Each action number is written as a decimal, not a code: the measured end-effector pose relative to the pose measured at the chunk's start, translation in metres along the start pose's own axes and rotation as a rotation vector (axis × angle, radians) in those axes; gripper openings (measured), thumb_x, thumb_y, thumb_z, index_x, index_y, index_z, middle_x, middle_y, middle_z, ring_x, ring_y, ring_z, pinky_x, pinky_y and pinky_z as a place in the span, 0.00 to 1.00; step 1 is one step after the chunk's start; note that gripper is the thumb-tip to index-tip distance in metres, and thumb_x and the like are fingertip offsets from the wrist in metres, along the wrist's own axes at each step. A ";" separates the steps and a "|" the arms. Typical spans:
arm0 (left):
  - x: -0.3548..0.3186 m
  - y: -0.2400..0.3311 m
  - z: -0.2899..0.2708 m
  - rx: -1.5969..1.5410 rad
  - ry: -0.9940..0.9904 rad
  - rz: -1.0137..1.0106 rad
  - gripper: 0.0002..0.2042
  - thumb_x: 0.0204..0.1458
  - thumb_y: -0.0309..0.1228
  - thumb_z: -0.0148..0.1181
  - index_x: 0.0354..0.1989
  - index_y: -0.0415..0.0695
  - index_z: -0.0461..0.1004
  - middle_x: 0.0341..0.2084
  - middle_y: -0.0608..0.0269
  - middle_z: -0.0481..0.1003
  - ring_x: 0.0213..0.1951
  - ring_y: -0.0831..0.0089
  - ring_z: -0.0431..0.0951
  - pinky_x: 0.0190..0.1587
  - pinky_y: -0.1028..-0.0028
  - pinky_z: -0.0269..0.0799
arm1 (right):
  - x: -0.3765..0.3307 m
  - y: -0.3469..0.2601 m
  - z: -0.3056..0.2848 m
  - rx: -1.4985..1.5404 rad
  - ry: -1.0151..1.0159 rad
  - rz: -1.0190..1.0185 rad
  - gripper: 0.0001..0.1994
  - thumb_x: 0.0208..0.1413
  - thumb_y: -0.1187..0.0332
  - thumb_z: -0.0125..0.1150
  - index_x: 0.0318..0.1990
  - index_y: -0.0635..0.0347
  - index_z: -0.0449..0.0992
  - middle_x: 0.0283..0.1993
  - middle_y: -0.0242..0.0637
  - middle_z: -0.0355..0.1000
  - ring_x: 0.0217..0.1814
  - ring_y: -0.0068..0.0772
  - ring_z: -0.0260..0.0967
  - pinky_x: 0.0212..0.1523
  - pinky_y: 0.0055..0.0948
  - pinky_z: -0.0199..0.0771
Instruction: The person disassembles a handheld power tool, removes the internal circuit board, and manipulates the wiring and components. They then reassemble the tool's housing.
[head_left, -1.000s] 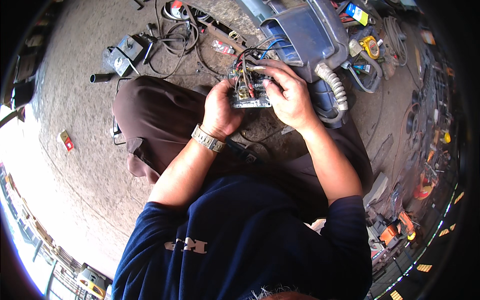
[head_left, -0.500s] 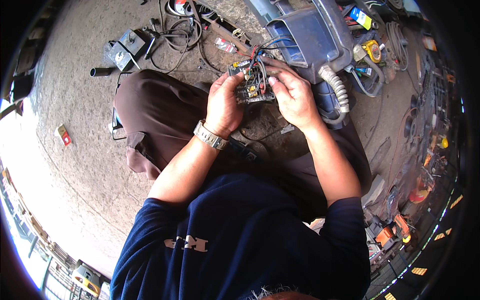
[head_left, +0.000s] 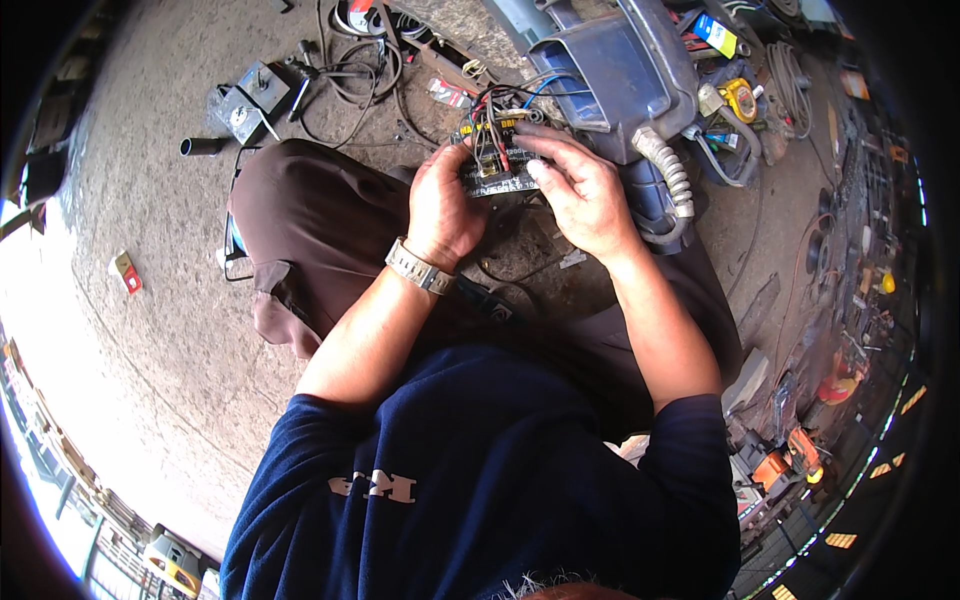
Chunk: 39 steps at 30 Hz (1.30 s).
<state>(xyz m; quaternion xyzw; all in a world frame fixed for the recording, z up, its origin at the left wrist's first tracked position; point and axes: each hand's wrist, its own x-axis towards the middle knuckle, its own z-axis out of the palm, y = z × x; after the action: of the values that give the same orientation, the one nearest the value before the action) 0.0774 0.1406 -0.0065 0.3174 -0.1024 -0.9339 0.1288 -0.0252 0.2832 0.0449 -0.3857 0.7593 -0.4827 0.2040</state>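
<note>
Between my hands is a black printed panel (head_left: 503, 184) with white and yellow lettering, its face turned up. Several wires (head_left: 487, 118), red, black and blue among them, run from its middle toward the dark blue-grey machine housing (head_left: 615, 85) beyond. My left hand (head_left: 445, 203) grips the panel's left edge, thumb on top. On the right side, my right hand (head_left: 583, 193) holds the other edge, with its thumb at the near right corner and fingers stretched along the far side. The fingertips under the panel are hidden.
A ribbed grey hose (head_left: 664, 172) bends down the housing's side. Beyond my left knee lie a metal box (head_left: 254, 98), a dark tube (head_left: 203, 145) and coiled cable (head_left: 372, 75). A yellow tape measure (head_left: 739, 100) and pliers-like handles (head_left: 738, 165) rest at the right.
The panel has tilted so more of its printed face shows. The wires over it have shifted to the left and away from its right part. Both hands still hold it.
</note>
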 end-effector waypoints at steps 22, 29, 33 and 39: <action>-0.004 0.011 0.001 -0.019 -0.154 -0.095 0.16 0.60 0.25 0.49 0.56 0.37 0.71 0.48 0.53 0.78 0.49 0.62 0.80 0.57 0.58 0.78 | -0.001 0.004 0.000 -0.040 0.045 0.023 0.12 0.67 0.70 0.59 0.53 0.65 0.80 0.57 0.48 0.79 0.60 0.44 0.77 0.60 0.35 0.76; -0.013 0.015 0.001 -0.025 -0.318 -0.050 0.42 0.55 0.15 0.49 0.79 0.56 0.46 0.59 0.52 0.72 0.55 0.60 0.78 0.62 0.52 0.73 | 0.000 0.007 0.001 -0.066 0.063 -0.058 0.12 0.67 0.71 0.58 0.53 0.65 0.80 0.60 0.49 0.77 0.63 0.45 0.75 0.63 0.36 0.74; -0.017 0.013 0.006 0.065 -0.324 -0.003 0.35 0.54 0.16 0.52 0.74 0.46 0.58 0.60 0.56 0.73 0.60 0.62 0.74 0.67 0.55 0.67 | 0.000 0.006 0.003 -0.090 0.068 -0.093 0.12 0.66 0.72 0.59 0.54 0.64 0.80 0.60 0.49 0.76 0.64 0.45 0.75 0.63 0.36 0.74; -0.013 0.013 0.005 0.050 -0.334 -0.008 0.45 0.53 0.11 0.48 0.79 0.58 0.46 0.61 0.53 0.70 0.58 0.60 0.76 0.63 0.53 0.72 | 0.001 0.006 0.003 -0.072 0.084 -0.118 0.13 0.64 0.74 0.61 0.54 0.64 0.80 0.61 0.51 0.75 0.65 0.46 0.74 0.64 0.37 0.73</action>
<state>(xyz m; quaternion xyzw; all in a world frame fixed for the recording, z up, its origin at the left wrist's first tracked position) 0.0868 0.1333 0.0081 0.1615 -0.1445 -0.9713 0.0983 -0.0257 0.2820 0.0383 -0.4163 0.7600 -0.4821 0.1291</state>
